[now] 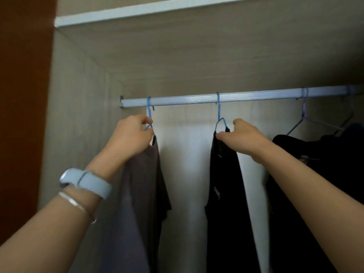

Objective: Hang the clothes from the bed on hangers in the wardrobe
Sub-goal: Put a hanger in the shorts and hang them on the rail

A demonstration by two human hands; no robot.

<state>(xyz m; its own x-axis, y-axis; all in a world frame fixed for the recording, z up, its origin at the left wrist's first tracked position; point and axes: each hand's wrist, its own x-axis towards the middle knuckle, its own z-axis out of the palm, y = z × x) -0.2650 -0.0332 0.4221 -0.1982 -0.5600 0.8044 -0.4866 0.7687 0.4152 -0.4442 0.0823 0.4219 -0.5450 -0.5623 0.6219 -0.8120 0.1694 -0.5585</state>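
Note:
A silver rail (256, 96) runs across the wardrobe. Two blue wire hangers hook over it. My left hand (131, 135) grips the left blue hanger (149, 109) at its neck, where a grey-brown garment (137, 194) hangs down. My right hand (243, 135) holds the top of the black garment (226, 194) on the second blue hanger (218, 109), fingers curled round the hanger's shoulder.
More dark clothes (315, 174) hang on purple and grey hangers (304, 115) at the right end of the rail. The wardrobe's side wall (78, 115) stands close on the left, its top panel (197, 56) overhead. A brown door (23, 115) edges the left.

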